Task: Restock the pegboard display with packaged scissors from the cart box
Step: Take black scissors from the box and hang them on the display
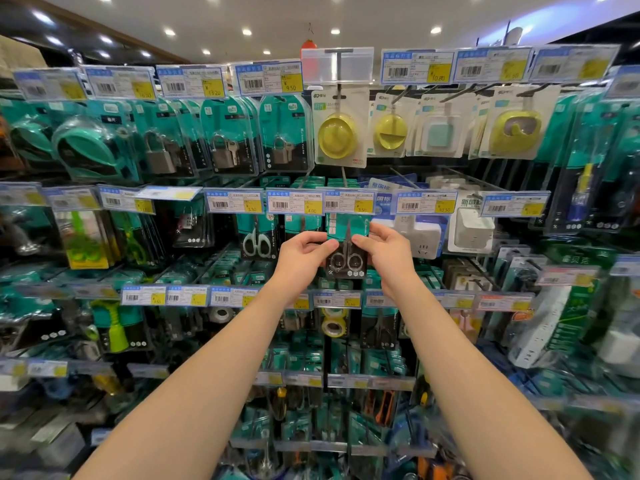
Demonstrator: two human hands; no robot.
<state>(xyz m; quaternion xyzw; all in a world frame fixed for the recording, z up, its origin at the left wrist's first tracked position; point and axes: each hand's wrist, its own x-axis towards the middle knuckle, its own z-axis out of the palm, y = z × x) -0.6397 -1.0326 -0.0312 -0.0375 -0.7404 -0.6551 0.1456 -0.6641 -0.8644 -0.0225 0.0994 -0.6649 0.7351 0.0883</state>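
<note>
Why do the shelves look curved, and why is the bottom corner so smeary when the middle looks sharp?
Head view: the wide-angle lens bows the rows of price tags toward the edges; the scissors pack pinched by the left hand and right hand is fairly sharp; the outer edges, especially lower right, are blurred; the ceiling spotlights blow out into white glare.

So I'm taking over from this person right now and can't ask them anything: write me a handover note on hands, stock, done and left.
Left hand pinches the scissors pack by its left edge; right hand pinches its right edge.
Pack is at the middle row, just under a price tag; on the peg or not, cannot tell.
Done: this pack is up at its row.
Left: seat it, let go, fetch more; cart box is out of view.
</note>
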